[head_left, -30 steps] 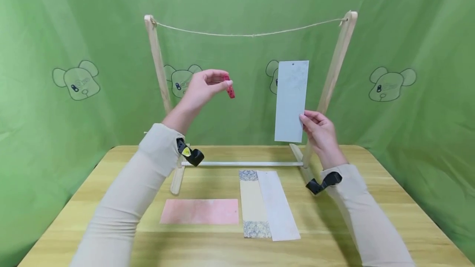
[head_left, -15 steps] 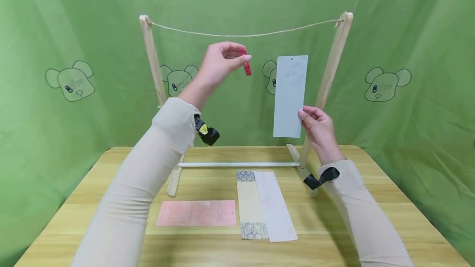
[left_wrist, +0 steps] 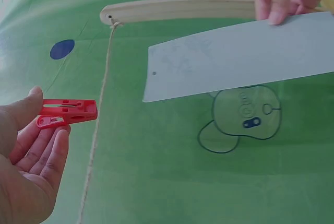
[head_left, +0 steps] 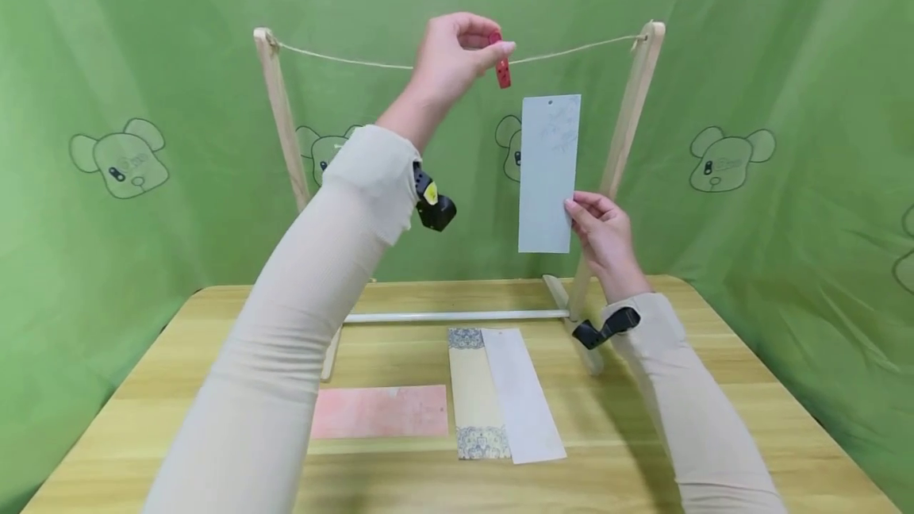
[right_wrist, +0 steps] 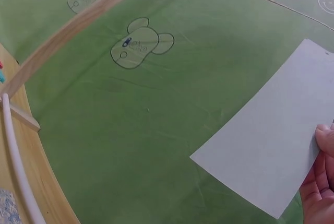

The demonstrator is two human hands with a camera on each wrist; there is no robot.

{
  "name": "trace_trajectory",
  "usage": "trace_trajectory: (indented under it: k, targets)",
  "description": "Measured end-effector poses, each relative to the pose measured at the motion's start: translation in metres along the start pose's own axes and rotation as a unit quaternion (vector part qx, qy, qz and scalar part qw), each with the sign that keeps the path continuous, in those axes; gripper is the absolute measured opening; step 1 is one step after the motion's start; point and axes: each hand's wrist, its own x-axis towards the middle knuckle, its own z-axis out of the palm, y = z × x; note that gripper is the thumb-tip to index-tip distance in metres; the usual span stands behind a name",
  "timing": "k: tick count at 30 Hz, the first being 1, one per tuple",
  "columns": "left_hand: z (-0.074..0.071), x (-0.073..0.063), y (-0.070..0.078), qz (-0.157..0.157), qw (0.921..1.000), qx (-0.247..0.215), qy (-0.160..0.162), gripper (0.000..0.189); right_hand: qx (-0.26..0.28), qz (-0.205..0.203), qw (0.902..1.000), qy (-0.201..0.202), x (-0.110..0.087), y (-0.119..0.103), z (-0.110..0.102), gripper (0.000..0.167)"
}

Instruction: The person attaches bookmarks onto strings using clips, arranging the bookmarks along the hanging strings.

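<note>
My left hand (head_left: 457, 54) pinches a red clothespin (head_left: 503, 62) between thumb and fingers, up at the height of the string (head_left: 571, 50). In the left wrist view the clothespin (left_wrist: 70, 112) points its nose at the string (left_wrist: 99, 119), overlapping it there. My right hand (head_left: 603, 232) grips a pale blue-grey bookmark card (head_left: 548, 181) by its right edge, lower half. The card hangs upright below the string, its small punched hole at the top. The right wrist view shows the thumb of the right hand (right_wrist: 323, 156) on the face of the card (right_wrist: 271, 135).
Two wooden posts (head_left: 631, 117) carry the string, and a white rod (head_left: 457, 316) joins their feet. On the wooden table (head_left: 214, 387) lie a pink card (head_left: 382, 411), a cream card with blue patterned ends (head_left: 474, 387) and a whitish card (head_left: 524, 399) overlapping it. A green curtain hangs behind.
My left hand has risen and moved right with the clothespin, from well below the string up to it. My right hand and the card have risen slightly.
</note>
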Motion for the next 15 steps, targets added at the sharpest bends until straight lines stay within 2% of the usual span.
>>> trace_trajectory:
  k: [6,11,15]
  targets:
    - [-0.001,0.011,0.01,0.005,0.9996,0.001,0.027,0.031,-0.006,-0.006,1.0,-0.005,0.0,0.001,0.0,0.015]
    - [-0.001,0.018,0.01,0.006,0.9985,-0.007,0.054,0.027,-0.014,-0.006,0.9999,0.0,0.0,0.002,0.003,0.016]
    - [0.0,0.022,0.007,0.021,0.9976,0.004,0.066,0.025,-0.019,-0.012,0.9997,0.006,-0.001,0.004,0.006,0.018]
